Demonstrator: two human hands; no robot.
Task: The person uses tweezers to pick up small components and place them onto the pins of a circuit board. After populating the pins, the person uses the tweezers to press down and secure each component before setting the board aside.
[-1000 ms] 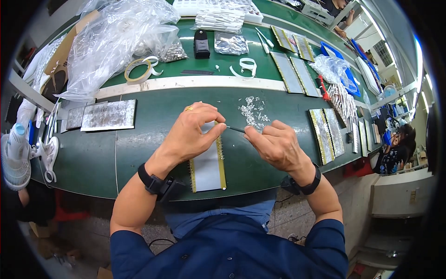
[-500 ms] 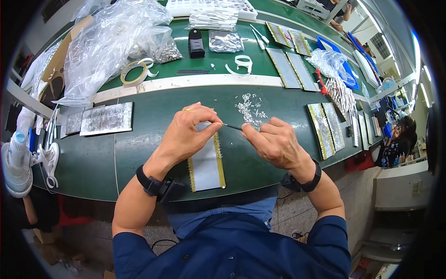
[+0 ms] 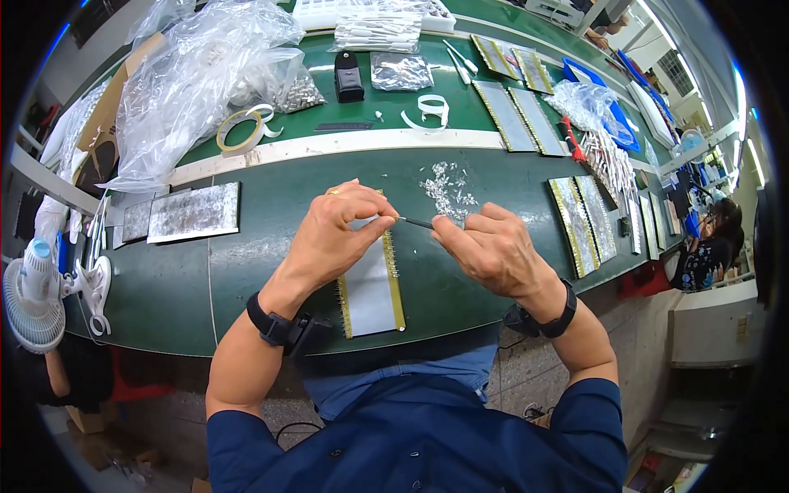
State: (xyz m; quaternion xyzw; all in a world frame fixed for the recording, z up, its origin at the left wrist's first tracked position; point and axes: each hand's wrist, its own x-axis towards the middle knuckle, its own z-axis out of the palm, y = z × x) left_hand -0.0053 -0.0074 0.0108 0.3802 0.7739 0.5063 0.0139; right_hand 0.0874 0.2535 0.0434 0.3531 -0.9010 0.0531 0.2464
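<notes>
My left hand (image 3: pixel 333 238) is over the far part of a board (image 3: pixel 370 296), which has a grey face and yellow edges lined with tiny pins. Its thumb and forefinger are pinched at the pale tip of a thin dark rod-shaped tool (image 3: pixel 418 223). Whatever small thing they hold is too small to make out. The other end of that tool is gripped in my right hand (image 3: pixel 493 253), to the right of the board. Just beyond the right hand lies a scattered pile of small clear pieces (image 3: pixel 446 186).
Grey metal plates (image 3: pixel 194 212) lie to the left, near a clip-on fan (image 3: pixel 37 287). More yellow-edged boards (image 3: pixel 574 226) rest at right. Behind a pale strip (image 3: pixel 329 145) are a tape roll (image 3: pixel 240 133), plastic bags (image 3: pixel 205 74) and a black pouch (image 3: pixel 348 78). Other people sit nearby.
The whole view has shifted slightly, moving the scene a little to the right. Both hands keep the same pose, with the tool between them.
</notes>
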